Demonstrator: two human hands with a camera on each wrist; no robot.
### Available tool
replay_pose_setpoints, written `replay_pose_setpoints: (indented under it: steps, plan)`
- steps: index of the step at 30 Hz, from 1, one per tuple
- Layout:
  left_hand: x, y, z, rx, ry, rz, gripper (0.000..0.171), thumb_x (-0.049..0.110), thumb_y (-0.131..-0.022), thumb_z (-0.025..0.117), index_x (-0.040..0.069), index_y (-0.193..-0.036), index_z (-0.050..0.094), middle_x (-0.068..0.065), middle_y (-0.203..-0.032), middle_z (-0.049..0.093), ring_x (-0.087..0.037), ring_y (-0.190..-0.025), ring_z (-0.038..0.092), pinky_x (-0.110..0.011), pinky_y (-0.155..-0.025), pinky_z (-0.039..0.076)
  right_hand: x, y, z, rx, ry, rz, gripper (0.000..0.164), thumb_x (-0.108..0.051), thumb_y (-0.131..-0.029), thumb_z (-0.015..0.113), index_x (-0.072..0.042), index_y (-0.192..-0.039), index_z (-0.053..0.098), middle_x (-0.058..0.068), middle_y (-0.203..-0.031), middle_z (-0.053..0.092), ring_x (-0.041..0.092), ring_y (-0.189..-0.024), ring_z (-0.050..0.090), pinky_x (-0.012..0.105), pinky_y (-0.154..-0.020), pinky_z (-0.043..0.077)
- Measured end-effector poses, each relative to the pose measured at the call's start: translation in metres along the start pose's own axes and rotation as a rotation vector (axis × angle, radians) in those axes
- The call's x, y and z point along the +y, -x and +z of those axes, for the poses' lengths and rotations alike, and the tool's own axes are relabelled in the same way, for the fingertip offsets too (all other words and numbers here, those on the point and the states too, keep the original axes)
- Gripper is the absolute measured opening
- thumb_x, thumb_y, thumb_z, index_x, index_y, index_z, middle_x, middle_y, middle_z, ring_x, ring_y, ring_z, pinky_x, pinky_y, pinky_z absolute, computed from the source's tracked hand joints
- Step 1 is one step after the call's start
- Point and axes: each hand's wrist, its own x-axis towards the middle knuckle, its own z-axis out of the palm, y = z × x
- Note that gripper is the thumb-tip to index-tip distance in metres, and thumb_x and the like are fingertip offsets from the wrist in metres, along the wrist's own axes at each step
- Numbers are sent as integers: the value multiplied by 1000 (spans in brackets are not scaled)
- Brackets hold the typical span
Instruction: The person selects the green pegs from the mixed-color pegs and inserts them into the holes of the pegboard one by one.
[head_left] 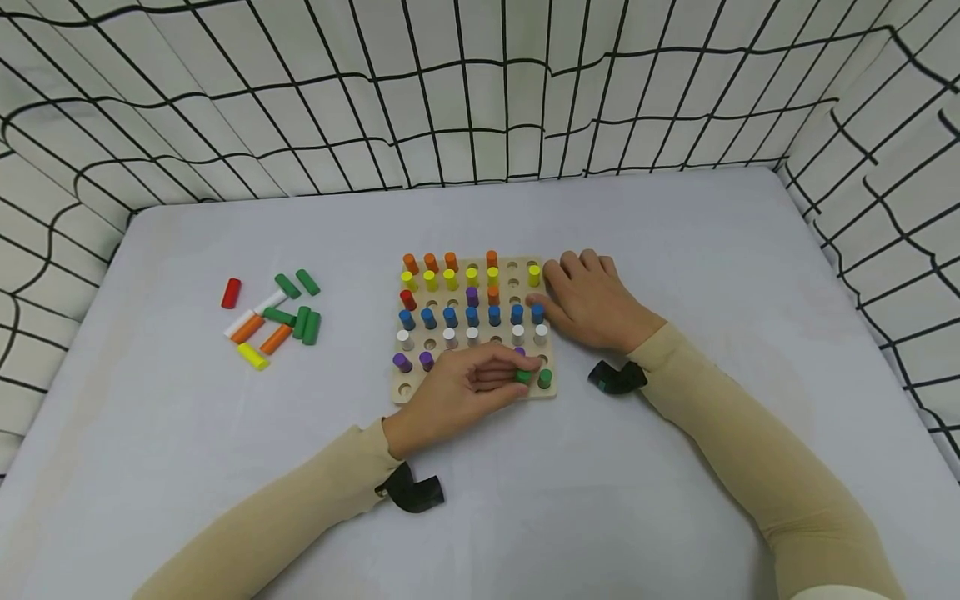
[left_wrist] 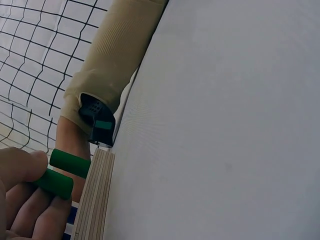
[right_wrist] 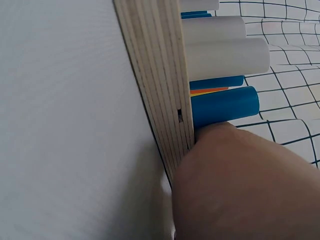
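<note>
My left hand [head_left: 465, 385] reaches over the pegboard [head_left: 401, 398] and pinches a green peg [left_wrist: 57, 184] between thumb and fingers. In the left wrist view that peg's end is apart from the board's layered edge, beside another green peg [left_wrist: 70, 163] standing in the board. The rows hold orange, yellow, blue [head_left: 495, 316], white and purple pegs, plus a red one [head_left: 407, 300]; some holes are bare. My right hand [head_left: 592, 302] rests at the board's right side, its thumb at the edge beside a blue peg [right_wrist: 225, 107]. The left hand covers part of the lower rows.
Loose pegs lie on the white table [head_left: 187, 467] left of the board: several green ones [head_left: 312, 327], orange [head_left: 276, 338], white, a yellow one [head_left: 252, 357] and a red one [head_left: 232, 292]. A black wire grid [head_left: 465, 100] stands along the back and sides.
</note>
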Motion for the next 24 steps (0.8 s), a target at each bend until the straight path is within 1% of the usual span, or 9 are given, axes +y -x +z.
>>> replay_pose_setpoints:
  steps: [8, 11, 16, 24]
  plan:
    - [-2, -2, 1, 15, -41, -16, 26, 3, -95, 73, 6, -120, 68, -10, -128, 75, -22, -120, 73, -25, -99, 60, 0, -1, -1, -13, -5, 8, 47, -53, -107, 45, -10, -124, 54, 13, -114, 59, 35, -107, 49, 53, -98, 43]
    - [-3, -3, 1, 8, -44, -22, 25, 4, -95, 73, 6, -119, 67, -10, -129, 75, -21, -121, 73, -24, -99, 60, 0, -1, -2, -20, -7, 13, 47, -53, -107, 44, -10, -125, 53, 14, -115, 58, 35, -108, 49, 53, -99, 43]
    - [-2, -4, 2, -13, -59, -5, 21, 4, -95, 72, 6, -115, 67, -10, -132, 74, -21, -122, 72, -24, -97, 60, 0, 0, -3, -26, -7, 14, 47, -53, -107, 44, -10, -125, 53, 13, -113, 57, 35, -108, 49, 53, -99, 43]
    - [-2, -5, 3, -11, -91, 8, 17, 5, -95, 73, 7, -111, 68, -9, -130, 74, -20, -121, 72, -23, -97, 60, -1, -1, -3, -28, -9, 11, 47, -53, -107, 44, -10, -124, 53, 13, -113, 57, 35, -109, 49, 53, -99, 43]
